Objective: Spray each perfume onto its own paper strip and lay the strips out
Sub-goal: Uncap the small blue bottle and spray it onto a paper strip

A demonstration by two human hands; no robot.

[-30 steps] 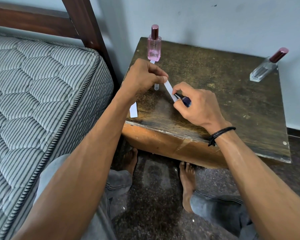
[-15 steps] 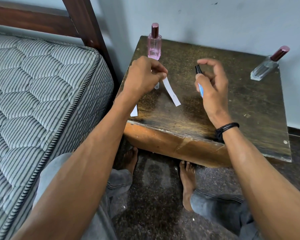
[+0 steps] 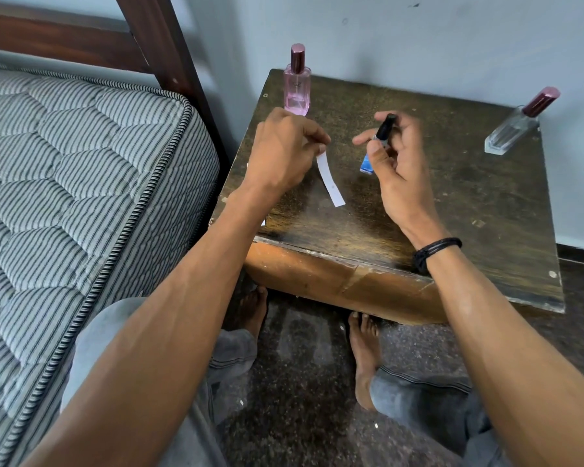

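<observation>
Nearest, I see bare feet (image 3: 363, 348) on the dark floor, just under the near edge of the table (image 3: 469, 214); a striped mattress (image 3: 81, 163) runs along the left. A black band (image 3: 435, 251) circles the right wrist over the table's near edge. Further in, the left hand (image 3: 280, 156) is curled, thumb and forefinger pinching the top end of a white strip (image 3: 331, 182); the strip slants down to the right, its lower end close over the tabletop, and I cannot tell whether it touches. Just right of it, the right hand (image 3: 398, 163) grips a slim blue vial (image 3: 366, 165) with a black top, tilted, black end up and far; one finger points toward the strip; vial and strip are near but apart. At the far left corner a pink bottle (image 3: 296, 89) stands upright, capped; at the far right a clear bottle (image 3: 516, 129) stands capped near the wall.
</observation>
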